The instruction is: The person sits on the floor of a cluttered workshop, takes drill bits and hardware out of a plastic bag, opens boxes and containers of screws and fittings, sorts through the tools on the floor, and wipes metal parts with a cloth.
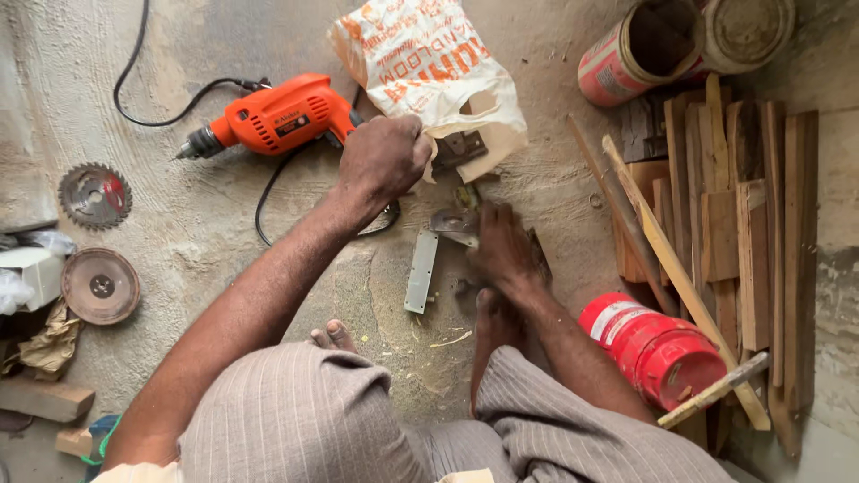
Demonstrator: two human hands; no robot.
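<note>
Head view: we sit on the concrete floor (215, 241) with knees drawn up, work laid between the feet so both hands reach it. Our left hand (383, 159) is clenched on the edge of the white and orange plastic bag (428, 67), lifting it off the dark metal piece (458, 148) under it. Our right hand (503, 250) is blurred, pressed over a grey metal part (455, 225); we cannot tell whether it grips or only rests. One flat metal plate (420, 271) lies loose just beside it. Count: one orange drill (273, 116), cord trailing away; two saw discs (95, 196) set apart to the left; two red cans (658, 349); one stack of wood strips (734, 241) against the right wall.
</note>
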